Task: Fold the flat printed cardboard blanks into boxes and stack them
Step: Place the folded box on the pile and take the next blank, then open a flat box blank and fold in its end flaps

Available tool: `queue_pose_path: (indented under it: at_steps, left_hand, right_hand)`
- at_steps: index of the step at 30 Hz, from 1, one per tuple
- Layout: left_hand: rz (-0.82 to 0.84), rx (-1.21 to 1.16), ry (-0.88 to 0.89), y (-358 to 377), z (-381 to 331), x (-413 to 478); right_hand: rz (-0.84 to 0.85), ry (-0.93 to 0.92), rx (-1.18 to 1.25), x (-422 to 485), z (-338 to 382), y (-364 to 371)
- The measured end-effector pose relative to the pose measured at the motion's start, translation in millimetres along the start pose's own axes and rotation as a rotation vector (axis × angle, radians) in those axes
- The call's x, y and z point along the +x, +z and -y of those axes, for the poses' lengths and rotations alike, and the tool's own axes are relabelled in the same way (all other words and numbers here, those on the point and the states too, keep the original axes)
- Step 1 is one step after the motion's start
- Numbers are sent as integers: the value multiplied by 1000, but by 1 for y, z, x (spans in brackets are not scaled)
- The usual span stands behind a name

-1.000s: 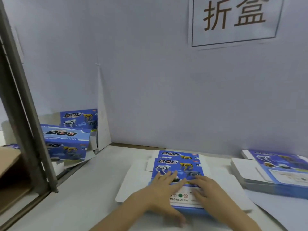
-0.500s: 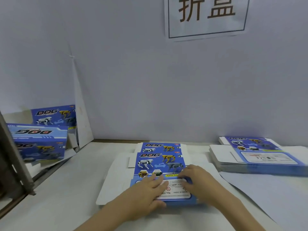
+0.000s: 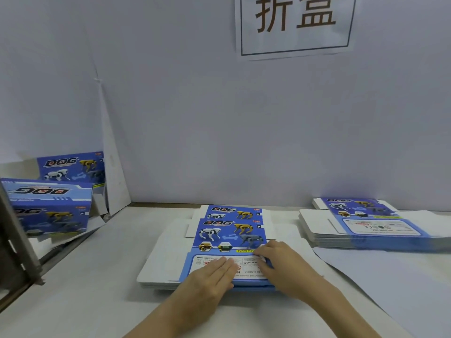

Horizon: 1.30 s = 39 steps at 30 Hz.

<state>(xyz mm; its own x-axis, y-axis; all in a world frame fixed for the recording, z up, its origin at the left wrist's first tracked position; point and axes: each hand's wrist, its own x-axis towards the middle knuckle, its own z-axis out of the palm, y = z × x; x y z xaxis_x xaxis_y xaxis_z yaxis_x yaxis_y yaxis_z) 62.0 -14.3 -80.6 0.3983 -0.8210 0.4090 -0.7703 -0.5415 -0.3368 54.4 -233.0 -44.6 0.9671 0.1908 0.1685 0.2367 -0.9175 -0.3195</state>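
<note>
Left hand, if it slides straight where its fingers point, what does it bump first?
Probably the right hand on the same flat blue printed cardboard blank, just ahead; the left hand might narrowly miss.

- The blank (image 3: 229, 237) under my left hand (image 3: 210, 284) is thin cardboard: its blue printed face is smooth with a faint sheen, its flaps matt white.
- The stack (image 3: 366, 225) to the right of my right hand (image 3: 285, 267) is the same card.
- The table (image 3: 97, 276) beneath both hands is smooth and matt.
</note>
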Motion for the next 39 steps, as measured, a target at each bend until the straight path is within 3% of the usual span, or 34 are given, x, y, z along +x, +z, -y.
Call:
queue_pose_path:
  at_steps: [10,17,24,27,30,32,35,39]
  left_hand:
    - [-77,-35,-37,-3,0,1]
    - [-126,-120,-45,-7,-6,-4]
    - [-185,-74,-38,-16,-1,1]
    - [-341,-6,-9,-27,13,13]
    - [-496,-31,-114,-64,34,39]
    - [-581,-27,-219,-89,46,55]
    - [-710,-139,-393,-110,45,76]
    - [-813,-96,-389,-113,28,99]
  right_hand:
    - [72,-16,-9,-1,3,-10]
    - [302,-17,22,-12,-2,-17]
    - [188,-76,-38,-21,1,-37]
    - [-60,-196,-156,-24,10,-56]
    - [-591,-270,-239,-20,15,-82]
    - [-892,-232,-119,-17,16,-98]
    - [-992,-170,143,-13,25,-115]
    - [-1036,-147,387,-3,42,-121]
